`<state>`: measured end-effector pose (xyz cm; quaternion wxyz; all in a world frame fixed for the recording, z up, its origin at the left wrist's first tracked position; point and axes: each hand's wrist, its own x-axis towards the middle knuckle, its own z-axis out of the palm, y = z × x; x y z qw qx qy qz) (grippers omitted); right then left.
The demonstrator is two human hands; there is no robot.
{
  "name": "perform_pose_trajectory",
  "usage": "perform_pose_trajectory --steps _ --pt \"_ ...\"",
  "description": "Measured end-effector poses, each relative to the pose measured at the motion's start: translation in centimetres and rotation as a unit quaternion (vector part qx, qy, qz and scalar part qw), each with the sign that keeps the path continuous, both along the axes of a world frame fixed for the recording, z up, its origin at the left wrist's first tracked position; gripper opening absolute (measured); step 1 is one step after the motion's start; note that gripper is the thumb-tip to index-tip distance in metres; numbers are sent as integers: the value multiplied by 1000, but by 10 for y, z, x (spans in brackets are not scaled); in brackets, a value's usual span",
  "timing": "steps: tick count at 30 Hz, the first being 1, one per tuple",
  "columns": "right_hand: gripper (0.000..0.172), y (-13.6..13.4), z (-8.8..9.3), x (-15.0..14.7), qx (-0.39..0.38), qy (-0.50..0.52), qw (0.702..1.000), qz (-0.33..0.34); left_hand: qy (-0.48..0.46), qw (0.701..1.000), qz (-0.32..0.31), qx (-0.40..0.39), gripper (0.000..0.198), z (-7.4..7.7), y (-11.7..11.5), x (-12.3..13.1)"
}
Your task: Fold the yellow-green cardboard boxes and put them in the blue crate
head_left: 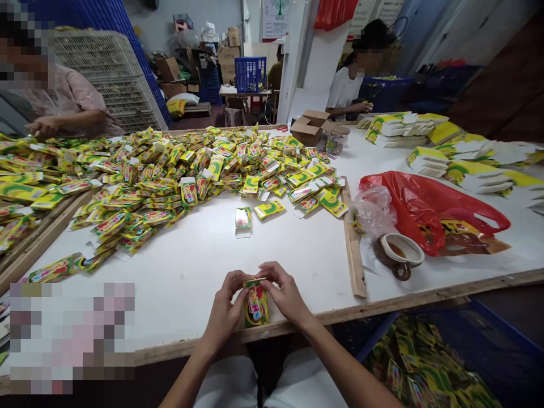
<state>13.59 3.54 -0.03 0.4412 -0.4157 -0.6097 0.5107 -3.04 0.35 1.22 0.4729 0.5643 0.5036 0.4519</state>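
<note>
A small yellow-green printed carton (256, 306) stands upright at the near edge of the white table (204, 266), held between both my hands. My left hand (224, 310) grips its left side with fingers curled at the top flap. My right hand (285, 292) pinches the top right corner. A wide heap of the same small cartons (170, 170) covers the far left of the table. Two loose cartons (243, 221) lie between the heap and my hands.
A wooden strip (353, 249) divides the table. Right of it lie a red plastic bag (429, 209), a clear bag and a small bowl (399, 252). Flat carton stacks (446, 153) sit far right. A blue crate with cartons (429, 362) stands below right. Two other people work at the far side.
</note>
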Motion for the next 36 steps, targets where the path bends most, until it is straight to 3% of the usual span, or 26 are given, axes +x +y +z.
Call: perform_pose_trajectory --steps 3,9,15,26,36 --pt "11 -6 4 -3 31 -22 999 9 14 1000 11 7 15 1 -4 1" --pt "12 -6 15 -10 21 -65 997 -40 -10 998 54 -29 15 5 -3 5" --pt "14 2 18 -16 -6 -101 994 -43 -22 995 75 -61 17 3 6 6" --pt "17 9 18 -18 -34 -105 993 -42 48 997 50 -39 20 7 12 4" --pt "19 4 17 -15 -35 -87 995 -36 16 998 42 -42 24 4 10 0"
